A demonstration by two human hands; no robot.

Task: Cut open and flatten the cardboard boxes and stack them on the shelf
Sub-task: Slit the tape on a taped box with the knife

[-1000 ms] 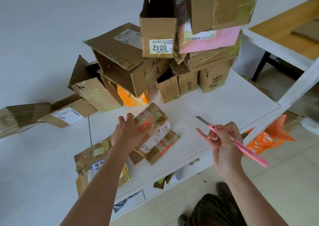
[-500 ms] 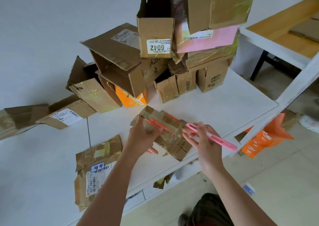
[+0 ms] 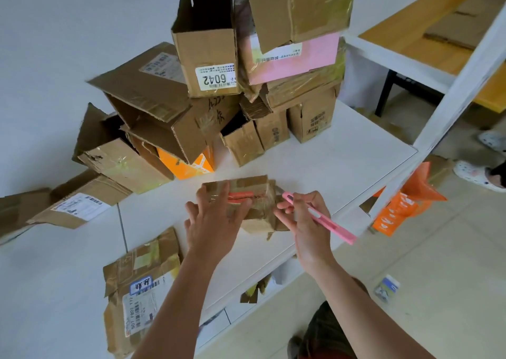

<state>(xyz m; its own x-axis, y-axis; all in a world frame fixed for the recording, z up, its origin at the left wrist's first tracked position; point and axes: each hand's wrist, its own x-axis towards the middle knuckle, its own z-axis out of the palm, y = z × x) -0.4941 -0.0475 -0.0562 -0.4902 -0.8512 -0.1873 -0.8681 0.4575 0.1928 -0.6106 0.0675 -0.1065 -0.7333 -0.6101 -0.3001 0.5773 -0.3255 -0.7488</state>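
Note:
A small taped cardboard box (image 3: 257, 202) with red tape stands on the white table (image 3: 342, 166) near its front edge. My left hand (image 3: 213, 219) holds the box from the left, fingers spread over its top and side. My right hand (image 3: 306, 216) grips a pink box cutter (image 3: 320, 217), its blade tip touching the box's right end. A flattened box (image 3: 137, 290) with a shipping label lies at the lower left.
A pile of open brown boxes (image 3: 208, 57), one pink (image 3: 295, 57) and one orange (image 3: 186, 166), fills the back of the table. A white shelf frame (image 3: 451, 106) with wooden boards stands at the right. Orange packaging (image 3: 402, 205) and someone's slippered feet are on the floor.
My left hand turned the small box and drew it nearer the table's front edge. My right hand came in from the right and brought the cutter's blade to the box's right end.

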